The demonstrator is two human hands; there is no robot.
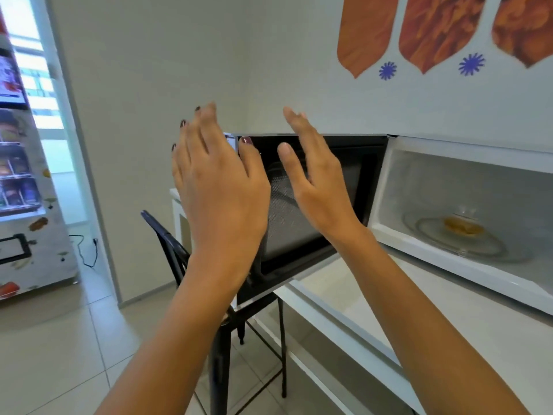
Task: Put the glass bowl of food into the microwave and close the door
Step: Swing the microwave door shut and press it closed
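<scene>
The glass bowl sits inside the microwave, well right of both empty, spread hands.

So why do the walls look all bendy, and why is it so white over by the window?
In the head view, the wide-angle lens bows straight lines like the door frame; daylight washes out the window; the left hand and right hand look slightly soft; the glass bowl in the microwave looks hazy.
</scene>
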